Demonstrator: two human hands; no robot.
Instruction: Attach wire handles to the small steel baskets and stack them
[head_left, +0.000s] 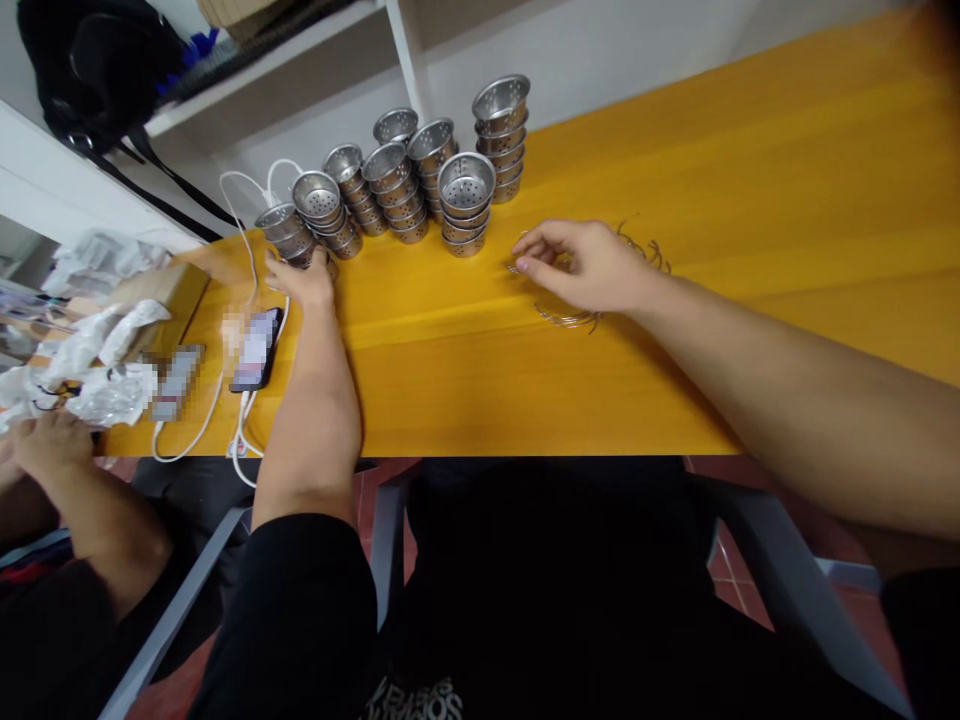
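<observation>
At the left of the table, my left hand [306,283] has its thumb and fingers around the lower part of the nearest stack of perforated metal strainer cups [285,228]. More stacks of these cups [465,190] stand beside it toward the wall. My right hand [574,262] hovers over the middle of the table, fingertips pinched on a thin wire piece [513,267] that barely shows. Curved thin wires [568,319] lie just below that hand, and more bent wires [651,250] are behind its wrist.
A phone [256,350] with white cables lies left of my forearm, and a grey device [178,383] is farther left. Plastic-wrapped items [112,390] and a cardboard box [176,295] are near another person's hand [56,440]. A black bag [105,70] hangs by the shelf.
</observation>
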